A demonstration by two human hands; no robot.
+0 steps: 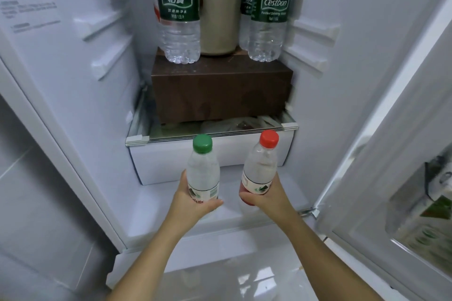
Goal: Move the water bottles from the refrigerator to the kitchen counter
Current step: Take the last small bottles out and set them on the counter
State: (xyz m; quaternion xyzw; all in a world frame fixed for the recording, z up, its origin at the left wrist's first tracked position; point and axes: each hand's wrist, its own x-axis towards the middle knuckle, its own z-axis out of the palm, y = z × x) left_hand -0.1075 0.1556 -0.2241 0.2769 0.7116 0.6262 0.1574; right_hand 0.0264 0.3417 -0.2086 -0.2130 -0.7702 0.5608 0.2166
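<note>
With my left hand [195, 199] wrapped low around the green-capped bottle [203, 168] and my right hand [265, 197] around the red-capped bottle [260, 166], both before the refrigerator's glass shelf [215, 135] edge, I risk them tipping from such low grips.

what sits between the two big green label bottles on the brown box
In the head view, a beige cylindrical container stands between the left big bottle and the right one, on the brown box.
</note>
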